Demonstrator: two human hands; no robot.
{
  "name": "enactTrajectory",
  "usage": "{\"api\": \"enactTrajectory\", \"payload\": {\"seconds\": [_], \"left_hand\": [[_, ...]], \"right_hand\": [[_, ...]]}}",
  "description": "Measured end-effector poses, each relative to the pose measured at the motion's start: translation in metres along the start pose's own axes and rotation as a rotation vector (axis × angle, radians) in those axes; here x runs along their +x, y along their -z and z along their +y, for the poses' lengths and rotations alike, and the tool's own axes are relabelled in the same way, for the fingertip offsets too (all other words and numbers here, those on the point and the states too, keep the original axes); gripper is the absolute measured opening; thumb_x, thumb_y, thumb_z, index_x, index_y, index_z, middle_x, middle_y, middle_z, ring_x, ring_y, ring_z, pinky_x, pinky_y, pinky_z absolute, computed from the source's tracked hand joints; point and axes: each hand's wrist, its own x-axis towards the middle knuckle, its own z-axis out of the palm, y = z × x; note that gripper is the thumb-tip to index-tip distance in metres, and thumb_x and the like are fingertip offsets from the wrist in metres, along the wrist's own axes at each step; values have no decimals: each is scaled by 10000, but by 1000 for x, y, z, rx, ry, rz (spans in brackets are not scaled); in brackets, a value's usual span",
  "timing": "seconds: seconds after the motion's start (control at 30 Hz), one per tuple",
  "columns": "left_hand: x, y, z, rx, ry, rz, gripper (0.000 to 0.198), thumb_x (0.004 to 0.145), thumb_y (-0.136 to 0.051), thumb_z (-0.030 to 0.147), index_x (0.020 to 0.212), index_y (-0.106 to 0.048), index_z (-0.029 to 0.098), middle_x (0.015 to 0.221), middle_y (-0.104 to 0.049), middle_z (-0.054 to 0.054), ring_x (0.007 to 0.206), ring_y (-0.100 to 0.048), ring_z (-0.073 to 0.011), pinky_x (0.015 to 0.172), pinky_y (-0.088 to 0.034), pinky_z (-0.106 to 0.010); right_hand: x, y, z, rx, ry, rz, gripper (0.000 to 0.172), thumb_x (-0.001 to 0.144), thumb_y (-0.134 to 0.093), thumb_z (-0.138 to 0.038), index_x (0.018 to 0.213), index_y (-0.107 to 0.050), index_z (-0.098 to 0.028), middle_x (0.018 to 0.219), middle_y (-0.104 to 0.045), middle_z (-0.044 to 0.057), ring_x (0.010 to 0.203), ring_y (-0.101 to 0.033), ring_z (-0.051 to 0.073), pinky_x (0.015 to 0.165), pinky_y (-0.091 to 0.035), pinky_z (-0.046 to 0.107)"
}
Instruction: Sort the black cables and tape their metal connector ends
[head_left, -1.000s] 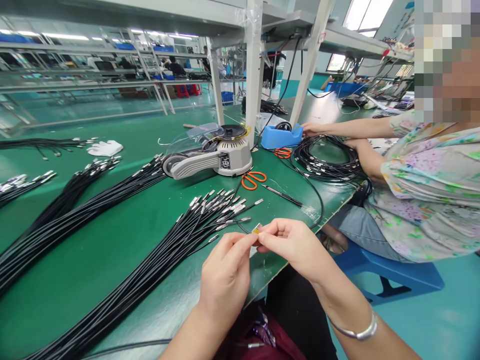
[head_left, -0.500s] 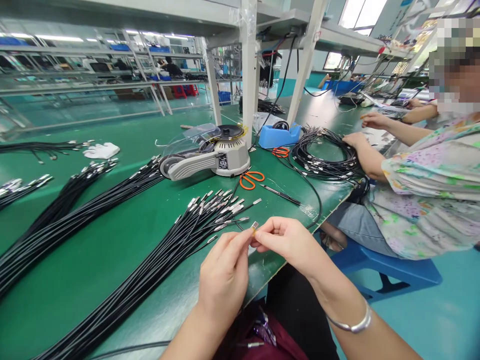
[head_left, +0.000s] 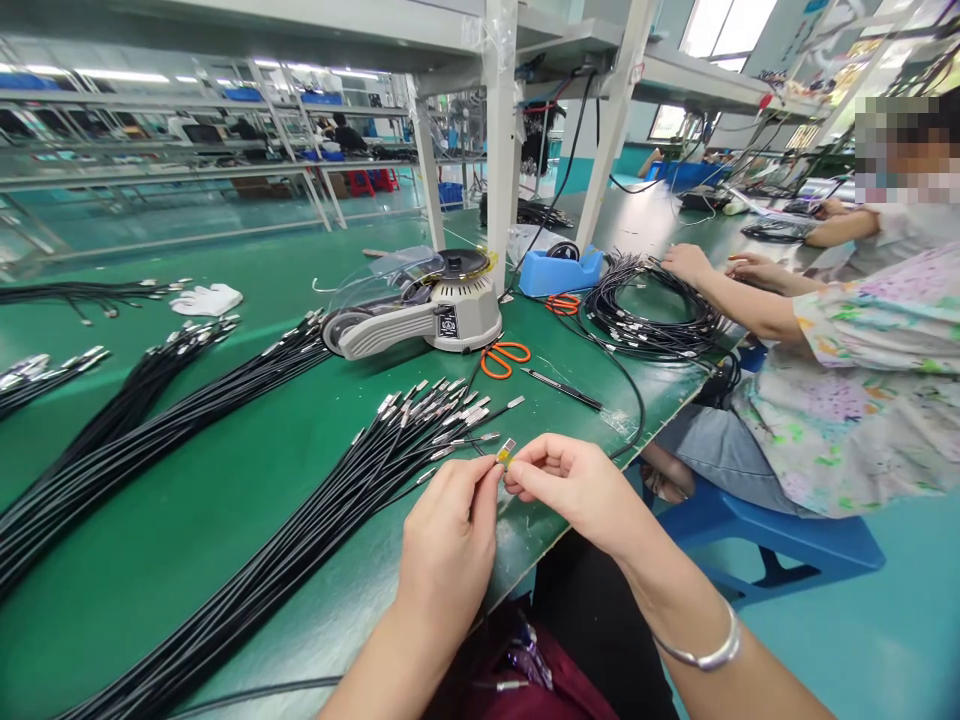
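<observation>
My left hand [head_left: 448,535] and my right hand [head_left: 576,488] meet over the near edge of the green table [head_left: 225,500]. Both pinch one cable end [head_left: 505,453], a small metal plug with a yellow bit of tape on it. The black cable runs back from it to a long bundle of black cables [head_left: 315,510] with metal plugs, which lies just left of my hands. My right wrist wears a silver bangle [head_left: 705,645].
A grey tape dispenser [head_left: 420,305] stands mid-table, orange scissors [head_left: 506,356] and a black pen-like tool [head_left: 564,390] near it. More cable bundles [head_left: 127,420] lie left. A seated person on the right handles a cable coil [head_left: 652,315] beside a blue tape holder [head_left: 561,270].
My hands stayed in place, still pinching the plug, and the yellow tape now shows more. The person on the right moved a hand from the blue holder to the coil.
</observation>
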Motion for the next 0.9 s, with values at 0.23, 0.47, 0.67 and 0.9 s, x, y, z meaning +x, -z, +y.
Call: {"api": "enactTrajectory", "payload": {"seconds": [0.23, 0.47, 0.67, 0.9], "left_hand": [[2, 1, 2, -35, -7, 34, 106, 858, -527, 160, 890, -624, 189, 770, -665, -8, 686, -633, -124, 644, -523, -234], [-1, 0, 6, -151, 116, 15, 114, 847, -553, 172, 918, -636, 203, 794, -669, 0, 697, -651, -120, 654, -539, -233], [-3, 1, 4, -120, -27, 59, 100, 840, -554, 136, 887, -600, 211, 760, -665, 23, 654, -633, -98, 636, -512, -202], [-3, 4, 3, -114, -173, 13, 245, 845, -478, 26, 934, -604, 217, 823, -654, 11, 739, -621, -79, 689, -483, -172]], "right_hand": [[-10, -5, -8, -3, 20, 48, 183, 762, -643, -331, 748, -627, -149, 743, -656, 29, 696, -583, 143, 683, -470, 279], [-11, -2, -7, 10, 24, 41, 164, 761, -639, -317, 736, -630, -155, 757, -670, 29, 726, -599, 157, 707, -477, 290], [-8, 0, -9, -40, 2, 39, 150, 743, -640, -305, 708, -635, -159, 734, -686, 34, 727, -625, 175, 700, -488, 294], [-7, 2, -12, -98, -31, 44, 121, 721, -628, -283, 691, -631, -166, 748, -699, 52, 741, -643, 202, 671, -500, 306]]}}
